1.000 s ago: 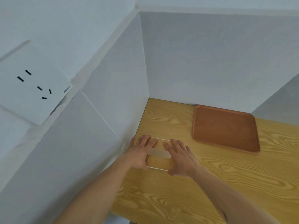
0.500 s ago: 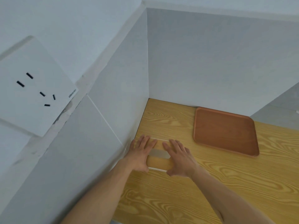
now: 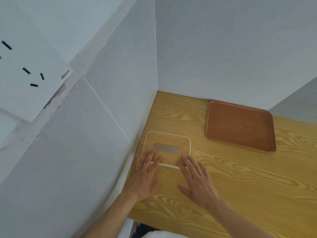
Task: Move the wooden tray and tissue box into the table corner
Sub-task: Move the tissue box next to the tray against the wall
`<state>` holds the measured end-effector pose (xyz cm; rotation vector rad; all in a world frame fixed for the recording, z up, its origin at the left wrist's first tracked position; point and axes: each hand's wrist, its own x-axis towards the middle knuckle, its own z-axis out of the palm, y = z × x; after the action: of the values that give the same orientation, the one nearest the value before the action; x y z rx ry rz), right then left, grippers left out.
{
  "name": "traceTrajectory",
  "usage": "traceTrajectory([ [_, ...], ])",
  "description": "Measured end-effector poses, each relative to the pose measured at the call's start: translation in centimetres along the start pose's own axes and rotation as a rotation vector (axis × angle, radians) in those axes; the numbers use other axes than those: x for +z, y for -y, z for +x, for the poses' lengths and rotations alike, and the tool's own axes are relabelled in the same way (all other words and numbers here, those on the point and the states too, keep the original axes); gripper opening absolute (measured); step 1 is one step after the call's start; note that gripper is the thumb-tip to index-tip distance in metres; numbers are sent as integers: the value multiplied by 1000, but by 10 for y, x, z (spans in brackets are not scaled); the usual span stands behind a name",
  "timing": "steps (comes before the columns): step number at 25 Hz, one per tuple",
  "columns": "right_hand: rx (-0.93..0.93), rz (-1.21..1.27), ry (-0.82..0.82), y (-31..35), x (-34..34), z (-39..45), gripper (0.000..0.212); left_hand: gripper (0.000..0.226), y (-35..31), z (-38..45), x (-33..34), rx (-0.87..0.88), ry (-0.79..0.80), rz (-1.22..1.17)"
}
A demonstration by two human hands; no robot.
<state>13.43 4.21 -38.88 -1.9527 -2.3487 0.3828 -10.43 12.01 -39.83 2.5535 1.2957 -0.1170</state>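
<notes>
The tissue box (image 3: 167, 143), with a wood-grain lid, white rim and grey slot, stands on the wooden table (image 3: 240, 186) against the left wall, short of the far corner. My left hand (image 3: 144, 176) lies flat with spread fingers, its fingertips on the box's near edge. My right hand (image 3: 197, 181) is also flat and spread, fingertips touching the box's near right corner. Neither hand grips anything. The reddish-brown wooden tray (image 3: 240, 126) lies empty to the right, against the back wall.
White walls enclose the table on the left and the back and meet at the corner (image 3: 157, 91). A wall socket plate (image 3: 25, 74) is on the left wall. The table's near edge runs along the bottom.
Both hands have slid back toward me off the top of the tissue box; its lid and slot now show. The tray has not moved.
</notes>
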Motion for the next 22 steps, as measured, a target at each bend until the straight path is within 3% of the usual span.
traceTrajectory([
  [11, 61, 3, 106, 3, -5, 12, 88, 80, -9, 3, -2, -107, 12, 59],
  [17, 95, 25, 133, -12, -22, 57, 88, 71, -9, 51, -29, -162, 9, 85],
  [22, 111, -6, 162, -31, -37, 97, 89, 70, -4, 101, -54, -198, 111, 62],
])
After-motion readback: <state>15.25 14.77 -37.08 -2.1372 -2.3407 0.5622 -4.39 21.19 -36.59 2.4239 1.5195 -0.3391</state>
